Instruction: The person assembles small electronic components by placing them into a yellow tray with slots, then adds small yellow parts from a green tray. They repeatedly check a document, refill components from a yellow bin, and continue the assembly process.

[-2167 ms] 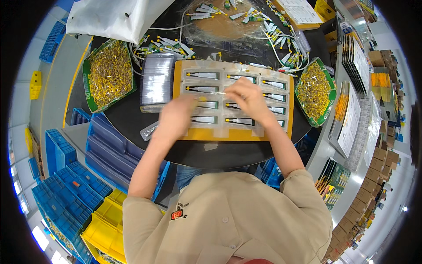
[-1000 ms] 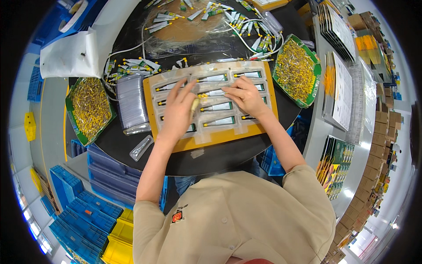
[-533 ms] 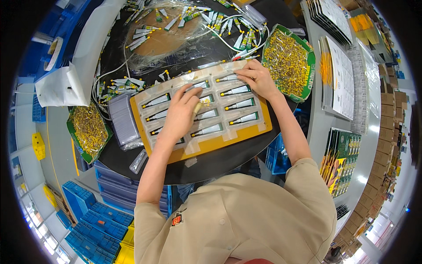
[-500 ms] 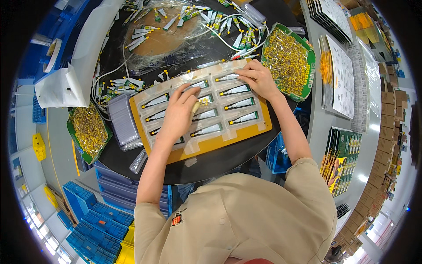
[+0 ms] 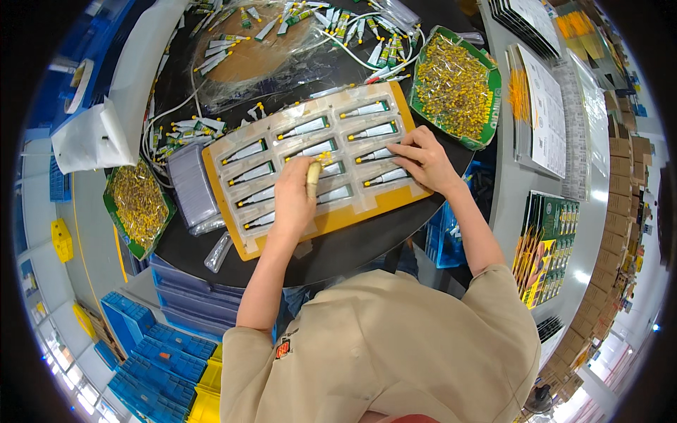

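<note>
In front of me lies a yellow board carrying a clear plastic blister tray (image 5: 337, 134), its pockets filled with rows of small silver-and-green tubes with yellow caps. My left hand (image 5: 295, 194) is over the middle of the tray, closed on a little cluster of small yellow plastic pieces (image 5: 325, 158); a beige finger cot (image 5: 312, 180) covers one finger. My right hand (image 5: 429, 163) is at the right-hand column, fingers pinched together at the tail end of a tube (image 5: 375, 154). Whether anything small sits between those fingertips is hidden.
Two green boxes, one at the right (image 5: 493, 92) and one at the left (image 5: 118, 222), are heaped with small yellow pieces. Loose tubes (image 5: 211, 60) and a white cable cover the table's far side. A stack of clear blisters (image 5: 196, 187) stands beside the board.
My right hand has come down the right column from its top tube to a lower one. My left hand has drawn back toward me, uncovering the upper tubes of the middle column.
</note>
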Demonstrator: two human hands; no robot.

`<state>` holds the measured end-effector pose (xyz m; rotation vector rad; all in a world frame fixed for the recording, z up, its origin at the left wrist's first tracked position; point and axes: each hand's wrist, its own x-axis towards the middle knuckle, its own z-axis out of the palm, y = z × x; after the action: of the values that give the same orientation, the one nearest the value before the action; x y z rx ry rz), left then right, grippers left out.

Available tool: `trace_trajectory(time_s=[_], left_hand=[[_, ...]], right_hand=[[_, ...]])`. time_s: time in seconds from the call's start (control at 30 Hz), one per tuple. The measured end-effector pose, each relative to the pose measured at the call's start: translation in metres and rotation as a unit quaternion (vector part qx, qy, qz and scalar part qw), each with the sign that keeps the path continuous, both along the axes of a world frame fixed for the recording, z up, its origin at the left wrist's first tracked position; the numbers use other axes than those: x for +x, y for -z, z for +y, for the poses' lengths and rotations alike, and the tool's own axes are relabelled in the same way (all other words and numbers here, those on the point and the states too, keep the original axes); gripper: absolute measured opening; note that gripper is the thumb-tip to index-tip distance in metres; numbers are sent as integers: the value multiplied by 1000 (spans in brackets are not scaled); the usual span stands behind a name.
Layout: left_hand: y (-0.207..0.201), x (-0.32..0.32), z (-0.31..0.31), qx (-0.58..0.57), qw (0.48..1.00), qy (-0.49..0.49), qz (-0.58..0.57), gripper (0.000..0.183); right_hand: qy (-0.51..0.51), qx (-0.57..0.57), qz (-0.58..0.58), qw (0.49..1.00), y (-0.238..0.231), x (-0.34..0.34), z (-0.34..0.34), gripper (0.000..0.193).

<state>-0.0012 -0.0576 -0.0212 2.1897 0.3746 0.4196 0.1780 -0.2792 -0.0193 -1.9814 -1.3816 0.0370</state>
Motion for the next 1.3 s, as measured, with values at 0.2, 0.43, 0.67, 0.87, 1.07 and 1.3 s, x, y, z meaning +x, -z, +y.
trace_trajectory(time_s=[0.2, 0.43, 0.67, 0.87, 1.07, 1.3], left_hand=[[1, -11, -6, 131, 990, 44, -36, 17], [-8, -66, 19, 76, 996, 32, 35, 15], [6, -47, 87, 214, 974, -67, -35, 17], [13, -41, 96, 318, 946, -18, -51, 25], [5, -56, 104, 262, 957, -111, -58, 17], [-3, -151, 224, 281, 900, -324, -77, 13]], right_hand=[[-12, 60, 98, 993, -7, -57, 55, 28], [-122, 30, 109, 986, -7, -68, 87, 13], [-26, 67, -56, 996, 11, -39, 115, 10], [-45, 82, -79, 992, 10, -45, 92, 16], [-74, 16, -58, 995, 19, -55, 72, 24], [-91, -11, -19, 996, 13, -49, 66, 28]])
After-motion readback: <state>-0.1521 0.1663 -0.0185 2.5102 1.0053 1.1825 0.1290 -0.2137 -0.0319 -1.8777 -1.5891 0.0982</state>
